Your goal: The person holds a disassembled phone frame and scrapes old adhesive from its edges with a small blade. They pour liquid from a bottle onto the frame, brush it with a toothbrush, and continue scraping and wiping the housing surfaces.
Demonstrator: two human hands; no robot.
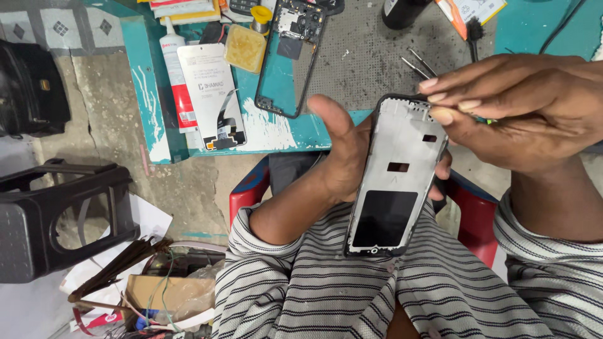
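On the left of the tabletop [135,75], a glue bottle [174,69], a replacement display panel [212,94] with its flex cable, a yellow sponge pad [245,48] and an opened phone body [290,56] lie close together near the edge; a knock from an elbow could push the panel off onto the floor. The left hand [342,160] is wrapped around the phone frame [394,182], thumb along its left rail and fingers behind, so its grip is clamped on the frame, which is held upright above the lap, clear of the tabletop. The frame is supported from one side only; pressure at the top could twist or flex it. The right hand [521,110] has its fingertips pinched together at the frame's upper right corner, apparently on a thin tool that is mostly hidden. A slip there could gouge the metal plate or tear a nearby part. Tweezers [418,63] rest on the grey mat [364,56] just behind.
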